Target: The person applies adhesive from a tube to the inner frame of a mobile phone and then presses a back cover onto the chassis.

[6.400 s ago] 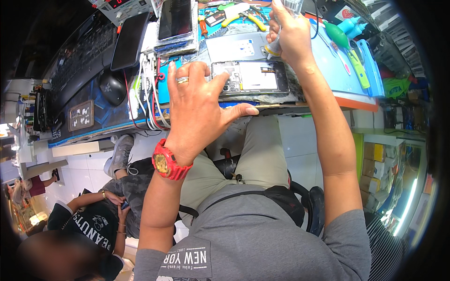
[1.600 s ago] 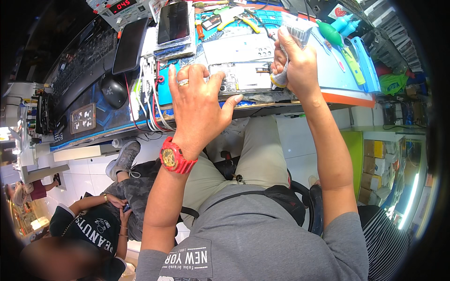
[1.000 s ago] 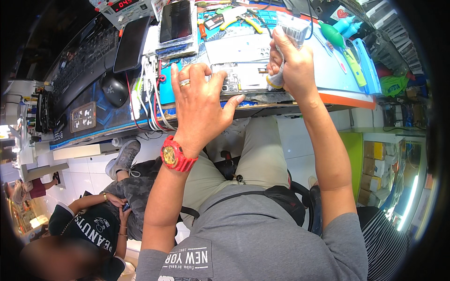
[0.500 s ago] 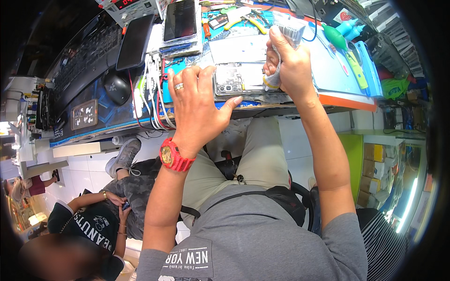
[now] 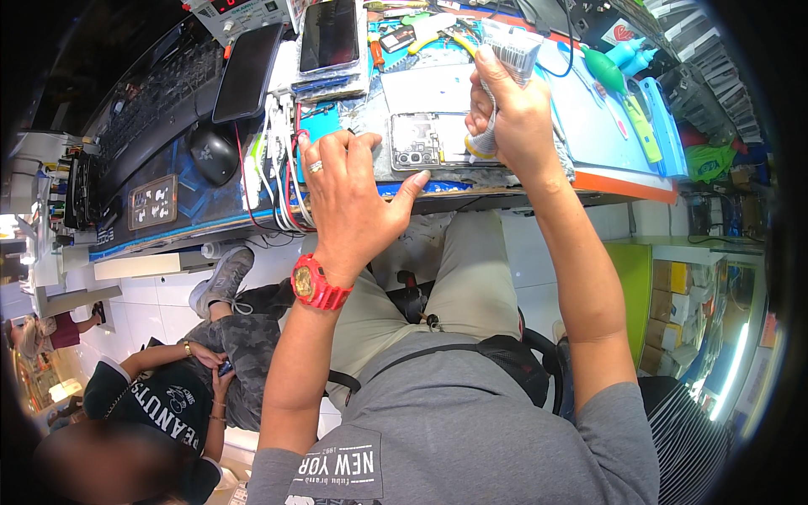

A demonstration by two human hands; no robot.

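My right hand [image 5: 519, 122] grips a silver tube [image 5: 510, 55] with a yellow nozzle end, pointed down over the right half of a disassembled phone [image 5: 425, 141] on the bench. The phone shows exposed internals and a camera cluster at its left end. My left hand [image 5: 351, 194] rests with fingers apart at the bench edge, just left of that phone, holding nothing. A pale flat panel [image 5: 425, 86] lies behind the phone. Yellow-handled pliers [image 5: 463, 44] and small tools sit farther back.
Left are stacked phones [image 5: 326, 35], another phone [image 5: 246, 74], cables, a mouse [image 5: 210, 150] and a keyboard [image 5: 143, 109]. Right is a pale blue mat [image 5: 593, 147] with a green blower [image 5: 599, 69]. A seated person [image 5: 160, 404] is at my lower left.
My right hand and the tube have shifted leftward, down from their higher earlier position. My left fingers have pulled back slightly from the phone, leaving more of its left end visible.
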